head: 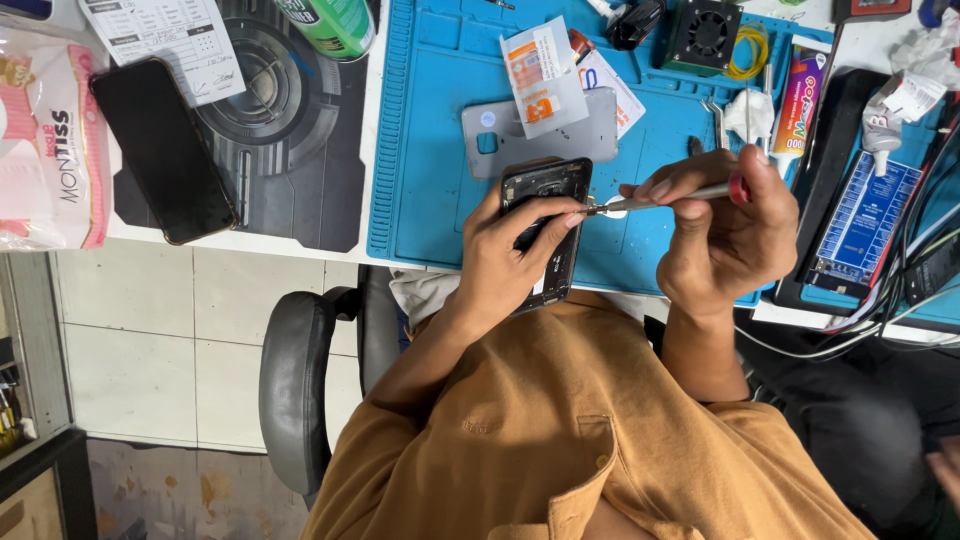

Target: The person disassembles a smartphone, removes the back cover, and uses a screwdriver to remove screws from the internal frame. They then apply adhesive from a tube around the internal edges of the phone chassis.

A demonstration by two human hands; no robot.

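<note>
My left hand (500, 262) grips an opened black phone (545, 185) with its back removed, held upright over the near edge of the blue work mat (440, 120). In my right hand (728, 235) is a slim silver screwdriver (660, 197) with a red end, and its tip touches the phone's right edge by my left fingertips. A grey phone back cover (575, 140) lies on the mat just beyond the phone, with small orange-and-white packets (540, 80) on top of it.
A black phone (165, 150) lies face down on a dark mat at the left, beside a tissue pack (50, 140) and a green can (330, 25). A small fan (708, 35), a glue tube (800, 100), a blue circuit board (865, 215) and cables crowd the right. A chair armrest (295, 390) is below.
</note>
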